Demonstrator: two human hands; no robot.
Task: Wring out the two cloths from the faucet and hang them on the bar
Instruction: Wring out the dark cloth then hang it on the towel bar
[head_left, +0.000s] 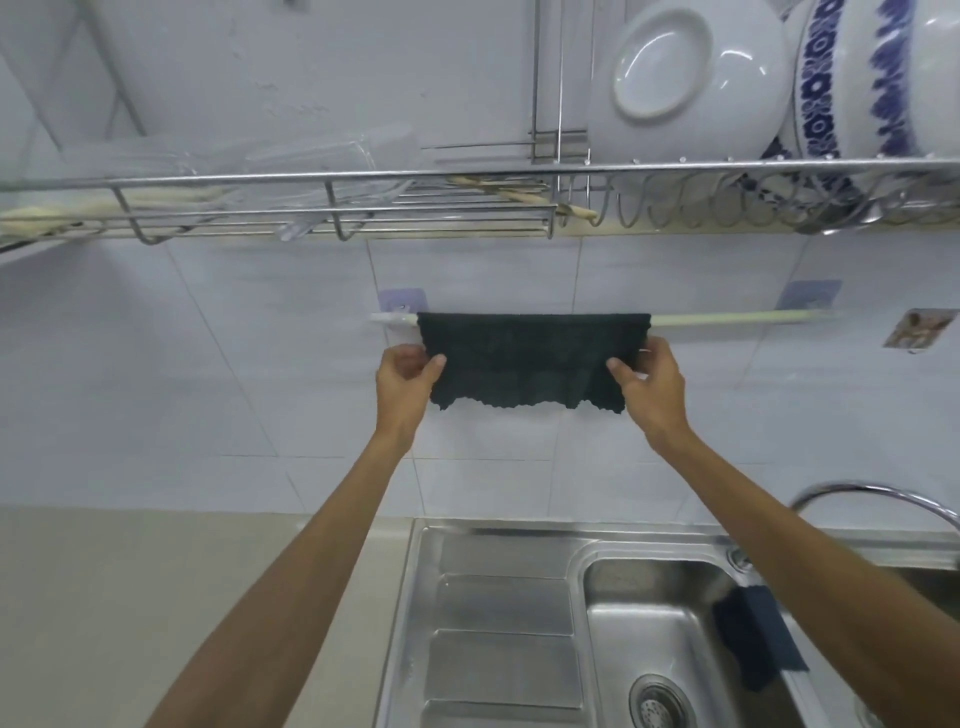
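Hanging dark cloth; faucet cut off.

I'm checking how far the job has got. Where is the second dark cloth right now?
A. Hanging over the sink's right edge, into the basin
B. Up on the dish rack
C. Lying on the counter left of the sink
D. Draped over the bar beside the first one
A: the second cloth hangs over the right edge of the sink, while both hands hold only the first cloth on the bar.
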